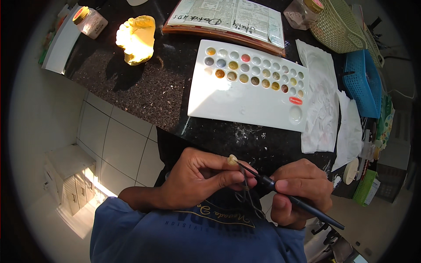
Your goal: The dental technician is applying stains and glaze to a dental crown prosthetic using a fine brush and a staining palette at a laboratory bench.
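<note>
My left hand [205, 177] grips metal forceps [247, 195], with a small cream tooth-shaped piece [232, 159] at their tips, held above my lap beside the worktop's front edge. My right hand [302, 188] is closed on a black fine-tipped brush [320, 215], its point at the piece; whether it touches I cannot tell. Beyond my hands lies a white palette [237, 103] with several wells of yellow, brown, pink and grey material.
The dark speckled worktop [166, 101] carries a yellow dental cast [136, 39], lidded jars [92, 24], a stack of papers [226, 22], crumpled white tissues [318, 96], a mesh basket [333, 28] and a blue basket [364, 85]. A low cabinet [74, 188] stands on the tiled floor at left.
</note>
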Motion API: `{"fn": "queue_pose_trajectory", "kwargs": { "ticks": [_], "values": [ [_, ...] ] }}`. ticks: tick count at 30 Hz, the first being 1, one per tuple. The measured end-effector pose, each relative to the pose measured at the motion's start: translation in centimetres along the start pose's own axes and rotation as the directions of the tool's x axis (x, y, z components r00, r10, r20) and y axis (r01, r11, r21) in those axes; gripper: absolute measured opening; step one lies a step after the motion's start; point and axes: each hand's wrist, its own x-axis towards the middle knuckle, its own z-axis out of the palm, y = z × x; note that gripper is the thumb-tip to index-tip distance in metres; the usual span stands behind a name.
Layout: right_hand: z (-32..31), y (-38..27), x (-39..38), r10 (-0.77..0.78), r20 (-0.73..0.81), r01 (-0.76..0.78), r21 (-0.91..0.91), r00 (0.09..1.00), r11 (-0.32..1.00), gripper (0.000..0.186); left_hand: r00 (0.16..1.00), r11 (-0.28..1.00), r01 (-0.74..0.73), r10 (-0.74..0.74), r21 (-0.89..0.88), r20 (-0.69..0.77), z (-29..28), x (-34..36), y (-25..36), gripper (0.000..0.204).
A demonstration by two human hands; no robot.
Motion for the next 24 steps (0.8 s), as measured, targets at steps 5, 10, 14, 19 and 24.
{"fn": "queue_pose_trajectory", "kwargs": {
  "ticks": [5, 10, 14, 19, 24],
  "values": [
    [-0.10, -0.12, -0.02, 0.018, 0.009, -0.018, -0.014, 1.000, 1.000, 0.028, 1.000, 1.000, 0.002, -0.002, 0.003, -0.004, -0.03, -0.07, -0.07, 0.018],
    [0.13, 0.10, 0.18, 0.002, -0.018, -0.002, 0.004, 1.000, 1.000, 0.029, 1.000, 1.000, -0.010, 0.010, -0.005, -0.005, -0.02, -0.05, -0.27, 0.018],
    [-0.18, 0.14, -0.01, 0.014, 0.013, -0.014, 0.005, 1.000, 1.000, 0.030, 1.000, 1.000, -0.017, 0.017, 0.009, -0.011, 0.00, -0.09, -0.19, 0.018],
    [0.11, 0.26, 0.07, -0.013, -0.029, 0.013, -0.003, 0.999, 1.000, 0.027, 1.000, 1.000, 0.003, -0.003, -0.004, 0.002, -0.03, -0.07, -0.18, 0.018],
    [0.00, 0.30, -0.08, -0.008, -0.024, 0.008, -0.001, 1.000, 1.000, 0.025, 1.000, 1.000, 0.011, -0.011, -0.001, -0.004, 0.01, -0.08, -0.02, 0.019]
  ]
}}
